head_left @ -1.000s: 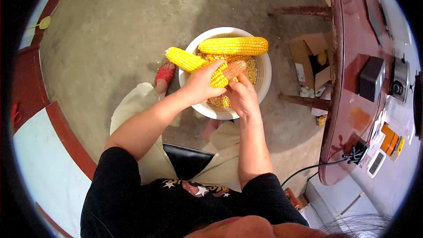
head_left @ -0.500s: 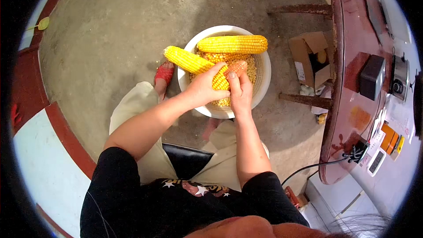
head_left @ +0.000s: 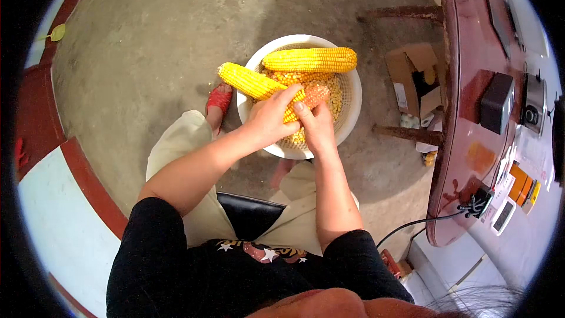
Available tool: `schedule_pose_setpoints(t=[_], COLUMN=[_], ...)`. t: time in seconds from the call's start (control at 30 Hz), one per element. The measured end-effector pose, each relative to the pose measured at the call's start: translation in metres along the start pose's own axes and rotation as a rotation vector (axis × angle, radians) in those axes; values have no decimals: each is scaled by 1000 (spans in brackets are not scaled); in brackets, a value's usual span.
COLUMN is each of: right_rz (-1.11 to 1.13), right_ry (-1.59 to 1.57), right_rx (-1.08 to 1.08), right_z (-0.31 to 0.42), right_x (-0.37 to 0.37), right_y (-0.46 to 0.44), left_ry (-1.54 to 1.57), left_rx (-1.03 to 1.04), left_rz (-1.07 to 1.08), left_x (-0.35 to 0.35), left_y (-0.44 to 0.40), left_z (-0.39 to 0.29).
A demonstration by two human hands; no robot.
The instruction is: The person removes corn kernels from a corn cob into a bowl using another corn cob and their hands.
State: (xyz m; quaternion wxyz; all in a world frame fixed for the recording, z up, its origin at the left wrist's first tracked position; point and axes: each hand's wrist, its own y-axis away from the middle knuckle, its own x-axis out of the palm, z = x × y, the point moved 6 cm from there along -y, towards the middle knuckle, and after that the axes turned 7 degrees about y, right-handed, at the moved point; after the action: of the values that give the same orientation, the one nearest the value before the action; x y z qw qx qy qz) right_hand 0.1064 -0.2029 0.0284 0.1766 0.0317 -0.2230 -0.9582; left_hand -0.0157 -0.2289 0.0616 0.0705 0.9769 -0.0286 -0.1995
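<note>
My left hand [head_left: 272,116] is wrapped round a yellow ear of corn [head_left: 247,80], which slants from upper left down into my grip. My right hand [head_left: 316,123] is closed on a reddish, mostly bare corn cob [head_left: 316,95], its thumb pressed near the ear's lower end. The cob and the ear meet between my hands; my fingers hide the contact. Both are held over a white basket [head_left: 351,112] with loose kernels [head_left: 298,136] in it. Another full ear of corn [head_left: 310,59] lies across the far side of the basket.
A red-brown table [head_left: 453,159] runs along the right, bearing a black box [head_left: 497,103] and a small white digital device [head_left: 502,217]. Beneath its edge stands an open cardboard box [head_left: 412,79]. A black cable [head_left: 412,222] hangs from the tabletop. My red sandal [head_left: 219,101] is left of the basket.
My right hand has shifted slightly left and its thumb now lies closer to the left hand, against the ear. The held ear has moved very little; the basket has stayed put.
</note>
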Motion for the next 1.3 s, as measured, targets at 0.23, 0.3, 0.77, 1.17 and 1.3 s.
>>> schedule_pose_setpoints(t=[0.23,0.3,0.77,1.17,1.3], right_rz=[102,120,83,27,95], right_ry=[-246,-339,-464,101,-190], right_rx=[150,167,241,27,118], right_z=[-1,4,5,12,13], right_x=[1,7,12,-5,1], right_y=[1,3,4,3,5], left_ry=[195,231,18,162,119], left_rx=[-98,-109,-135,-161,-68], left_rz=[23,-4,18,113,54], left_x=[-8,-9,-5,8,0], left_y=[-5,-7,-7,2,0], left_z=[0,4,5,4,3])
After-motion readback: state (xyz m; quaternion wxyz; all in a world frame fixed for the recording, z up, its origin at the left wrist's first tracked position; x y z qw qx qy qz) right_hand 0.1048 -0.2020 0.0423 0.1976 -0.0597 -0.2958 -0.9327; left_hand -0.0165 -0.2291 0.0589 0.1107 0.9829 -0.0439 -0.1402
